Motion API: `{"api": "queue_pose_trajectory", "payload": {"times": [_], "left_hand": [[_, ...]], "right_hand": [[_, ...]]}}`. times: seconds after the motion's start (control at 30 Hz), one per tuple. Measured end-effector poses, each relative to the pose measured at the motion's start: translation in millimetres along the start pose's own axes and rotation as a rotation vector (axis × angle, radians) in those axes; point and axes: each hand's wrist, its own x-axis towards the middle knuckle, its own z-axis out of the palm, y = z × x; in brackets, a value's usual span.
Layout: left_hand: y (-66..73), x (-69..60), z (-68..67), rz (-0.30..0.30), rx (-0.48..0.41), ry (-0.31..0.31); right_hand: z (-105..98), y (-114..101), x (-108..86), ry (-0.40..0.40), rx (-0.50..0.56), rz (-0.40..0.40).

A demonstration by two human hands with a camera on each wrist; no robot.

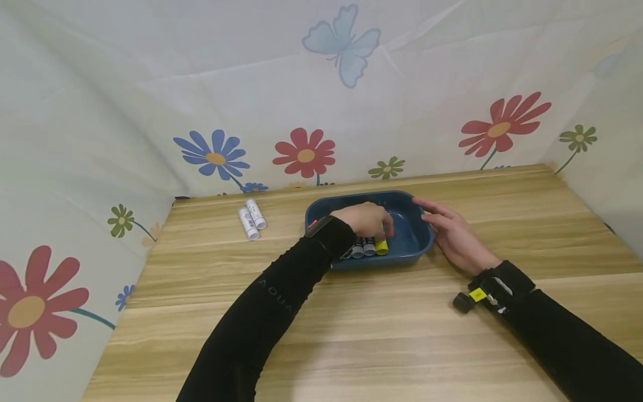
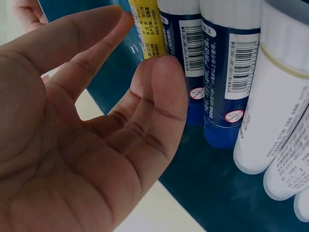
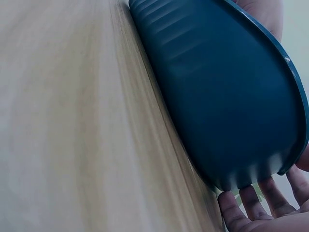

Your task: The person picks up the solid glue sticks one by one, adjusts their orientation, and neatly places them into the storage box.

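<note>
A dark blue plastic basin (image 1: 412,254) sits on the table with glue sticks lined up inside. My left hand (image 1: 365,219) reaches into it, and in the left wrist view its fingertips touch a yellow glue stick (image 2: 148,34) at the end of the row. Beside that lie two navy-and-white glue sticks (image 2: 223,77), then several white glue sticks (image 2: 270,111). At the basin's right end my right hand (image 1: 459,240) rests its extended fingers (image 3: 273,198) against the outer wall near the rim.
Two white glue sticks (image 1: 248,223) lie side by side on the wooden table (image 1: 382,335), left of the basin. Behind the table hangs a white cloth (image 1: 251,100) printed with flowers and a butterfly. Both wrists wear black straps.
</note>
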Motion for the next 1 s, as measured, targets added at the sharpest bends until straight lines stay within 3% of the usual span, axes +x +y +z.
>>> {"api": "queue_pose_trajectory", "payload": {"times": [0.27, 0.4, 0.77, 1.0], "left_hand": [[-2.3, 3.1, -0.1, 0.024, 0.036, 0.03], [-6.8, 4.8, 0.9, 0.064, 0.038, 0.068], [-32.6, -15.0, -10.0, 0.154, -0.277, 0.201], [-41.9, -25.2, -7.2, 0.182, -0.315, 0.313]], "right_hand": [[0, 0, 0.6, 0.0, -0.01, 0.0], [0, 1, 0.7, 0.0, -0.008, 0.004], [3, -3, 0.9, 0.023, -0.024, 0.023], [3, -3, 0.2, 0.034, -0.045, 0.039]]}}
